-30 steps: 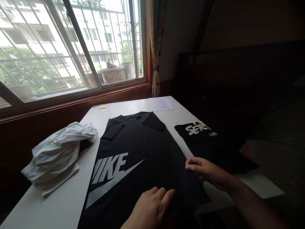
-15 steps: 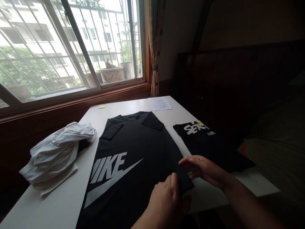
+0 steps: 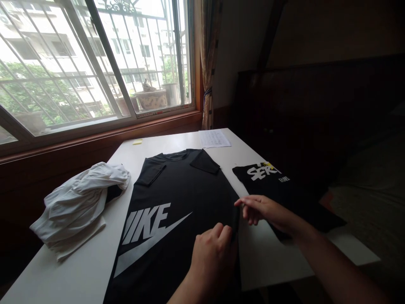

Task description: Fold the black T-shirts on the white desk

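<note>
A black T-shirt (image 3: 177, 185) with a grey NIKE print lies face up on the white table (image 3: 82, 270), its collar toward the window and its sleeves turned inward. My left hand (image 3: 212, 253) is closed on the shirt's right side near the lower part, knuckles up; its fingertips are hidden. Further up the same edge, my right hand (image 3: 268, 213) pinches the cloth between thumb and index finger, with the other fingers curled loosely. Between the hands, the right edge stands slightly raised.
A crumpled white garment (image 3: 79, 202) lies at the table's left. On the right, a folded black garment (image 3: 268, 185) with white and yellow lettering reaches past the table edge. Printed paper (image 3: 215, 138) and a yellow note (image 3: 137, 142) lie at the far end, below the window (image 3: 152, 55).
The shirt's right flap, which spread outward over the table, is now drawn in to the left. Both hands have shifted slightly left and up along with the edge.
</note>
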The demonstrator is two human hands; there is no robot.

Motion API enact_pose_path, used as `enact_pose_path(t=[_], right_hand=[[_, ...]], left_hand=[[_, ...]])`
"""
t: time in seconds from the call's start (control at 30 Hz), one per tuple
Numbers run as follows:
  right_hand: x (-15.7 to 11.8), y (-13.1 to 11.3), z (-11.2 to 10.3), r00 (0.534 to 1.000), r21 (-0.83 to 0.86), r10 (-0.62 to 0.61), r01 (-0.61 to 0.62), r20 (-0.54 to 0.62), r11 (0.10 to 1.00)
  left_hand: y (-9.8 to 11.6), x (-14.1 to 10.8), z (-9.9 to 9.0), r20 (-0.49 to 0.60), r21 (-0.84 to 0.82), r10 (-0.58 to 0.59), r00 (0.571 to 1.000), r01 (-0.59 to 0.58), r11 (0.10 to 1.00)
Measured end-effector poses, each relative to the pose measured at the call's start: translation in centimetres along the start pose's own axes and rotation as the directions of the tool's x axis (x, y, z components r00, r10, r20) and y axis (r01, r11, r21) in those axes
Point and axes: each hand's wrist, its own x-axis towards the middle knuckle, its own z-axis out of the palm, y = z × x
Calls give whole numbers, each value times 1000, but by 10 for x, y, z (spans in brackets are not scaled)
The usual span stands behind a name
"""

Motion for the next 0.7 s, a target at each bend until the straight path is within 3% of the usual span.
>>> enact_pose_path(t=[0.17,0.33,0.5,0.7], right_hand=[[72,-8,-36,947,-177,-173,128,-269,976],[160,-15,-59,880,-281,-190,68,-436,957],[224,-25,-52,911,-270,-130,21,-392,963],[268,-45,-39,958,-235,-142,82,-250,968]], left_hand=[[2,-9,-3,-132,-65,71,989,-81,995],[7,-10,-9,-269,-60,146,952,-168,984],[6,-4,-15,-348,-41,161,923,-186,982],[3,-2,-25,-422,-53,167,891,-208,977]])
